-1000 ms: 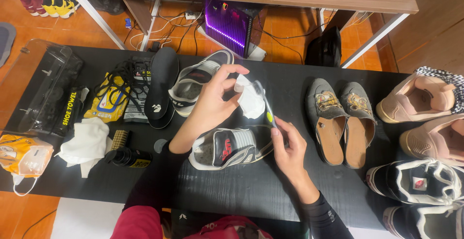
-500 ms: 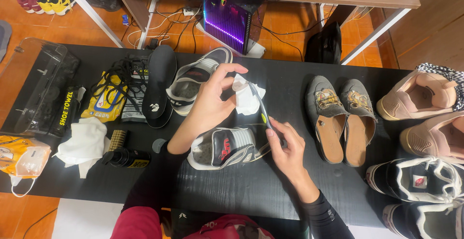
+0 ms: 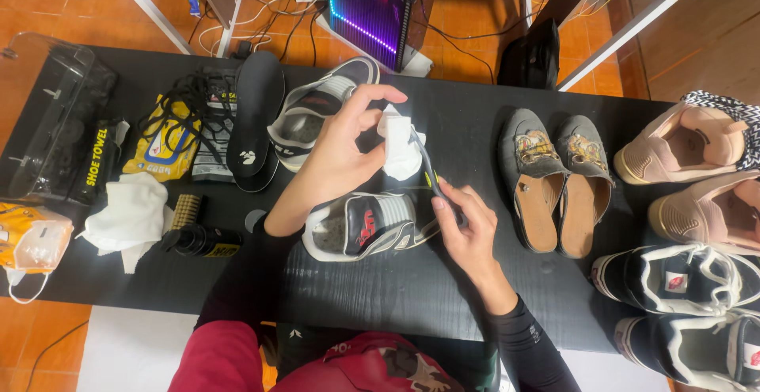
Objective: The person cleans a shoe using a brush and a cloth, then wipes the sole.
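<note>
The white wipe [image 3: 398,153] covers most of the thin dark strip [image 3: 434,182], possibly an insole, pinched by the right hand [image 3: 467,234]. At the right edge, the frame crops the pink sneakers [image 3: 697,150] and black sneakers [image 3: 681,281]; the yellow packet [image 3: 28,237] is cropped at left.

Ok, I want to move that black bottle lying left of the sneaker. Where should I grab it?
Grip the black bottle around its middle, coming from above with fingers across its width. It lies on its side on the mat, so the round body is exposed; the brush sits close behind, so approach from the near side.
</note>
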